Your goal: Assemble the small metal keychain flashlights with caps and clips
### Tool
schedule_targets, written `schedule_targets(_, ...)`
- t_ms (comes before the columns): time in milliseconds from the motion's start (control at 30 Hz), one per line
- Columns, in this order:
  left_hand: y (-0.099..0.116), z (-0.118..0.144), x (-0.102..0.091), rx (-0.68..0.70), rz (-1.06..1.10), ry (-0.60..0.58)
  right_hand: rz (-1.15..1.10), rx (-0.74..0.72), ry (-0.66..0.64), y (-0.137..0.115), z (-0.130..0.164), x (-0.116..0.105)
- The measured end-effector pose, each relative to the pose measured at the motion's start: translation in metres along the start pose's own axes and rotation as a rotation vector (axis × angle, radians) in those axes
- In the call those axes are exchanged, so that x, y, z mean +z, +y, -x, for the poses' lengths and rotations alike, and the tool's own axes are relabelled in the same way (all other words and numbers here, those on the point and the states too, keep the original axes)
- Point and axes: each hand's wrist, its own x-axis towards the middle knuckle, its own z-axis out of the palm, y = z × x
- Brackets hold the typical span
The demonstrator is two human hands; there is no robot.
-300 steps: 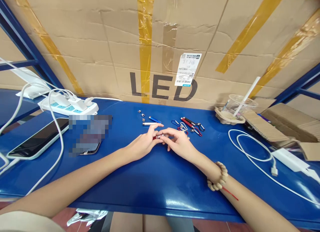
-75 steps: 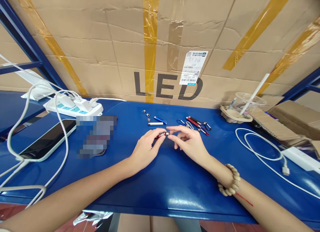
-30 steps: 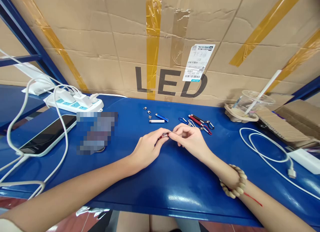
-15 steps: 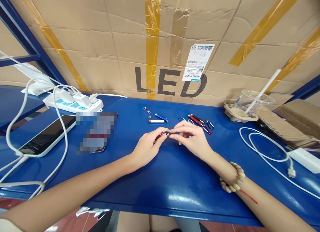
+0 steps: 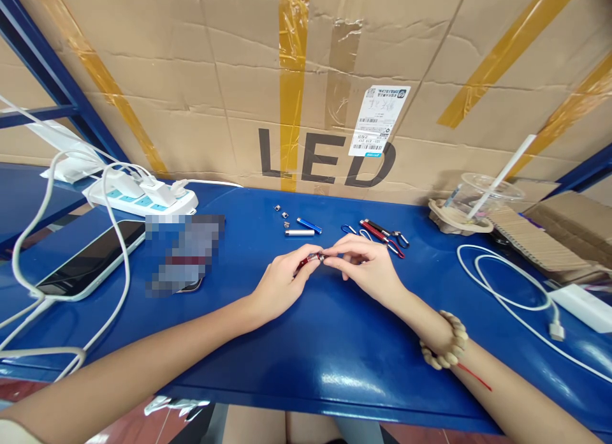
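My left hand [image 5: 283, 279] is closed around a slim red metal tube [image 5: 308, 259], pinched between thumb and fingers. At the tube's right end, the thumb and forefinger of my right hand [image 5: 366, 265] pinch a small silvery end piece [image 5: 322, 256], partly hidden by the fingertips. Beyond the hands lie a silver tube [image 5: 299, 233], a blue tube [image 5: 310, 225] and several small metal end pieces [image 5: 285, 215]. Behind my right hand are a red tube [image 5: 373, 231] and a black tube [image 5: 377, 227] with cord loops [image 5: 396, 247].
A power strip [image 5: 143, 198] with plugs, a phone [image 5: 93, 259] and white cables crowd the left. To the right are a coiled white cable [image 5: 507, 291], a white adapter [image 5: 582, 307] and a plastic cup [image 5: 490, 192] with a straw. A large cardboard box [image 5: 229, 80] stands behind.
Almost nothing differs. Both hands stay together at the red tube, with only a very slight shift of the right fingers.
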Motion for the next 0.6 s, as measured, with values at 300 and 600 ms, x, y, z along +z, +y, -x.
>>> schedule_targets(300, -0.0003, 0.0001, 0.0003, -0.001, 0.005, -0.005, 0.026, 0.019, 0.003, -0.0002, 0.0002, -0.0002)
schedule_targets(600, -0.0015, 0.0007, 0.0009, 0.008, 0.021, 0.003, 0.012, 0.028, 0.005, 0.0001, 0.0003, 0.0001)
